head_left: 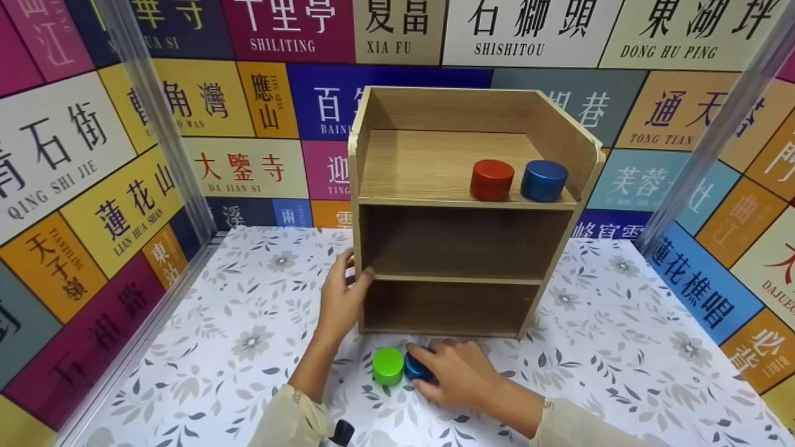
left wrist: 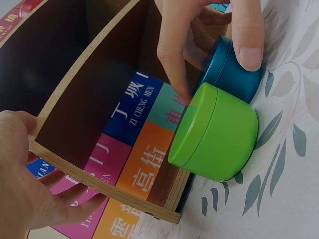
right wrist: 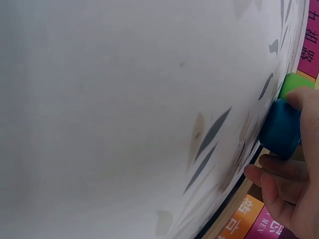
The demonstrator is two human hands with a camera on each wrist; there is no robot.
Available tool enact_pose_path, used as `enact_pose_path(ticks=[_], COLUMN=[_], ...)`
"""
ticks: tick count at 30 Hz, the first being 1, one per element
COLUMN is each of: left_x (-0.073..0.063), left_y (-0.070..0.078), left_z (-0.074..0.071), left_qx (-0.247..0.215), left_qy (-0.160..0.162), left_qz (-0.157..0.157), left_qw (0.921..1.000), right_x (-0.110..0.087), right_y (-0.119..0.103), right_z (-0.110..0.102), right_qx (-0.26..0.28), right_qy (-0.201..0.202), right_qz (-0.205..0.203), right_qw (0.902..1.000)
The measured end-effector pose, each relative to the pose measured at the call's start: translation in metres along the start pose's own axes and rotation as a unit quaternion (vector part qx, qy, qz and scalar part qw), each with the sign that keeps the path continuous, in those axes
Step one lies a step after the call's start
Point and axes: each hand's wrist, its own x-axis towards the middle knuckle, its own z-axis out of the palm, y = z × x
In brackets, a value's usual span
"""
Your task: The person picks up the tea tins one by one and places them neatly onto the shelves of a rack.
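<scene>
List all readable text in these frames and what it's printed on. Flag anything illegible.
All on the wall tiles; tins and shelf carry none.
"SHILITING"
"XIA FU"
"SHISHITOU"
"DONG HU PING"
"QING SHI JIE"
"LIAN HUA SHAN"
"DA JIAN SI"
"TONG TIAN", cut off by the frame post
"ZI CHENG MEN", seen through the wooden shelf in the left wrist view
Partly hidden: "BAIN...", "YING...", "DAJUE..."
Chinese characters accompany each; the smaller tiles are too blurred to read.

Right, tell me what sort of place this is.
Probably a staged recording booth, not a home: walls papered with coloured place-name signs, a flowered table, and a small wooden shelf set up on it.
</scene>
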Motion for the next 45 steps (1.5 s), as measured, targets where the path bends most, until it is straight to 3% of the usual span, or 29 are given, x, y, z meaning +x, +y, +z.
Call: enact_pose_path(ticks=[8,15,22,32,45], left_x=[-0.001,-0.001,-0.001,-0.001,0.0], left_y=[0.002,0.001,0.0,0.001,0.002], left_z=[0.0,-0.001,-0.002,-0.001,-0.001], left_qx=[-0.007,-0.006,-0.012,-0.004,-0.002], left_qy=[-0.003,-0.005,-0.006,0.001,0.0], left_qz=[-0.002,0.0,-0.007,-0.004,-0.003], left_qw=[1.0,1.0,0.9999,1.0,1.0], right_x=[0.0,0.0,0.003,0.008,0.021], right_y=[0.0,0.002,0.006,0.011,0.013], right_z=[0.001,-0.002,-0.011,-0.033,-0.074], right_qx=[0.009,0.028,0.024,0.008,0.015], right_qy=[0.013,-0.012,0.006,0.076,0.088], right_qz=[0.0,0.016,0.027,0.02,0.034], right_qw=[0.9999,0.9994,0.9993,0.9969,0.9954])
